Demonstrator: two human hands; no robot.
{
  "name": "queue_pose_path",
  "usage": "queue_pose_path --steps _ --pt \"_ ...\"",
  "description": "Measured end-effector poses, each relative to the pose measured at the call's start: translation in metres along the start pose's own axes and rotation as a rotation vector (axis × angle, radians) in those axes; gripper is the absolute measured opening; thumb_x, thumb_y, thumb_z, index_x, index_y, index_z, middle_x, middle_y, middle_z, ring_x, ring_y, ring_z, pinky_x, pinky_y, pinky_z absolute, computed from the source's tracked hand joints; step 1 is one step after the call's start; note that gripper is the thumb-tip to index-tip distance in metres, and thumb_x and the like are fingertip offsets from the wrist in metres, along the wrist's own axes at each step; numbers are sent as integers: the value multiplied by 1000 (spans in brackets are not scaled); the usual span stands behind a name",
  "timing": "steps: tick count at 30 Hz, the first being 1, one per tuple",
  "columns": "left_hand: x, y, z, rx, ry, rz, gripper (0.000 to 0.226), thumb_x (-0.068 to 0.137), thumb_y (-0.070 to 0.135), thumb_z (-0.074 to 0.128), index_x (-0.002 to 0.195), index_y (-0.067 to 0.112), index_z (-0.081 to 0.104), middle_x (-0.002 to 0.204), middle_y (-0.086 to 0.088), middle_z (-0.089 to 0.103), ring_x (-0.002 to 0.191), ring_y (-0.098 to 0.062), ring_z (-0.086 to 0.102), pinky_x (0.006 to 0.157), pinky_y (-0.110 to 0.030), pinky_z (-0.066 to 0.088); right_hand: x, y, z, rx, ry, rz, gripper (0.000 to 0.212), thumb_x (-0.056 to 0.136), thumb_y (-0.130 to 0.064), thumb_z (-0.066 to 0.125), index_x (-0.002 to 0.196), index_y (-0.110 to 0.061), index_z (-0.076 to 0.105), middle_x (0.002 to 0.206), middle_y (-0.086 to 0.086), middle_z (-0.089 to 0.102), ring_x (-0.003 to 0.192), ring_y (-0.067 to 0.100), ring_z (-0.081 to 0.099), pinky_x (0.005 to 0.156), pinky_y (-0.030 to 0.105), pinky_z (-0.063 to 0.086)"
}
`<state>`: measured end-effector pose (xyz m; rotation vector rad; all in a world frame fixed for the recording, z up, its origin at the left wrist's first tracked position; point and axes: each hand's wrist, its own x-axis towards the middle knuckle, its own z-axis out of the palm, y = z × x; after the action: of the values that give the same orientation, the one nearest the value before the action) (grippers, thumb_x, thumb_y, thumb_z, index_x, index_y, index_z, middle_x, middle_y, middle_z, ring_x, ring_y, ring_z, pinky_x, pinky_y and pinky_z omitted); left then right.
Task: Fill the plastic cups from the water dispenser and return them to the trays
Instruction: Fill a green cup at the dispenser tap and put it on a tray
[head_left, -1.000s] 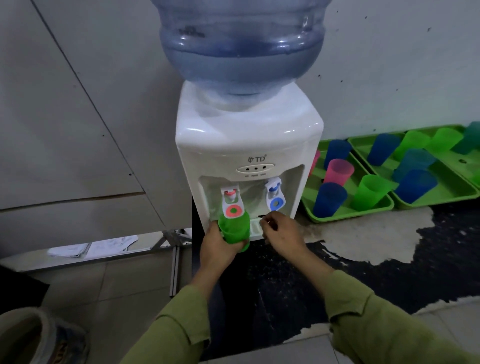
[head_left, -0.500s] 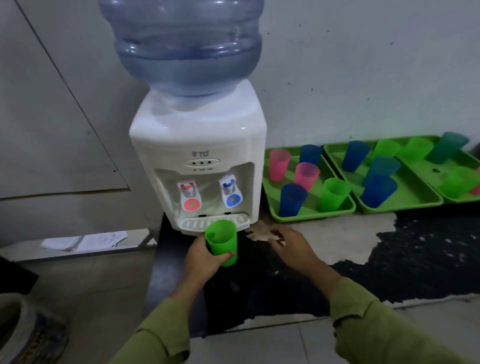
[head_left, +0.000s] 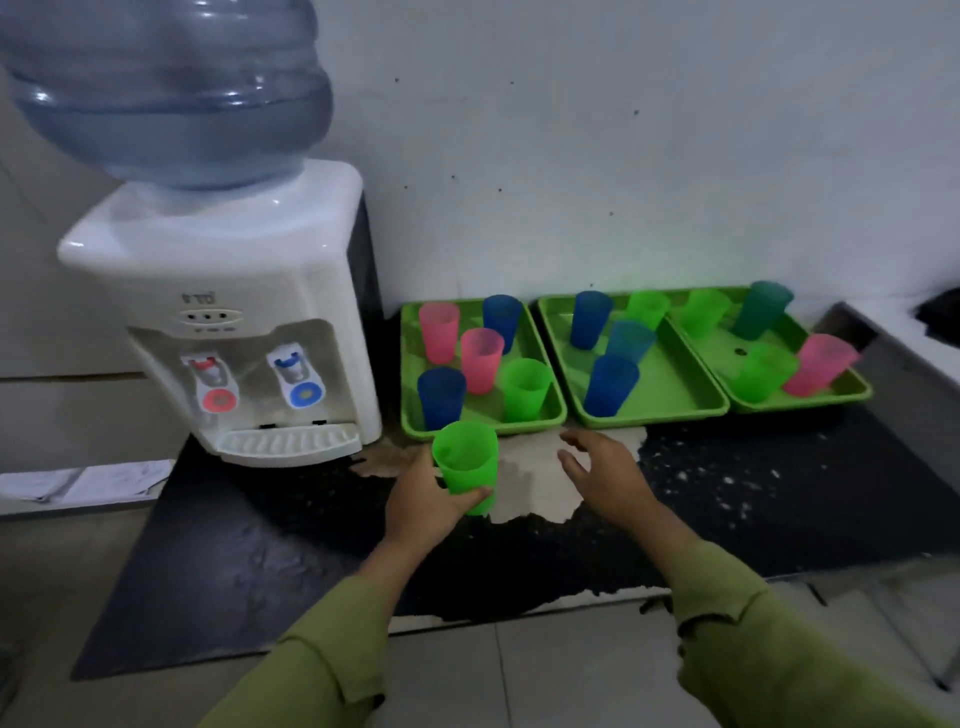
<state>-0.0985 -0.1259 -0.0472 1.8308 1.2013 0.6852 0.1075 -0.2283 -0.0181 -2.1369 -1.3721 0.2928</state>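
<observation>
The left hand (head_left: 428, 501) holds a green cup (head_left: 466, 464) upright, its fingers (head_left: 475, 497) curled round the lower part of the cup. The cup is above the table (head_left: 779, 493), just in front of the left tray (head_left: 543, 420) and to the right of the dispenser (head_left: 234, 312). Whether it holds water cannot be told. The right hand (head_left: 605, 475) hovers near it, palm down, with its fingers (head_left: 576, 441) spread loose and holding nothing, over a pale worn patch (head_left: 530, 483) of the table.

The left tray carries two pink, two blue and one green cup. The middle tray (head_left: 670, 387) carries three blue cups and a green one at the back. The right tray (head_left: 727, 345) carries two green cups, a dark green one and a pink one. The three trays lie side by side against the wall (head_left: 623, 156). The dispenser has a red tap (head_left: 218, 387) and a blue tap (head_left: 298, 382), with a bottle (head_left: 166, 88) on top.
</observation>
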Motion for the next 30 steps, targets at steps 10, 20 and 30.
queue_pose_path --steps 10,20,30 --pt "42 87 114 27 -147 144 70 55 52 82 112 26 52 109 8 62 98 -13 58 82 -32 50 28 98 -66 -89 -9 181 36 90 -26 57 121 -8 57 112 13 65 97 25 61 75 25 41" --pt "98 141 212 -29 -248 201 71 60 48 81 116 24 47 111 5 58 102 -14 56 81 -29 48 77 190 -113 -107 -14 263 35 90 -15 57 123 -2 56 121 18 62 111 29 58 90 30 42" --pt "124 178 291 30 -201 138 86 70 34 79 138 15 30 138 -7 46 125 -22 45 100 -32 41 123 256 -126 -162 -172 189 41 87 -8 55 126 2 49 132 20 49 118 33 52 101 32 37"
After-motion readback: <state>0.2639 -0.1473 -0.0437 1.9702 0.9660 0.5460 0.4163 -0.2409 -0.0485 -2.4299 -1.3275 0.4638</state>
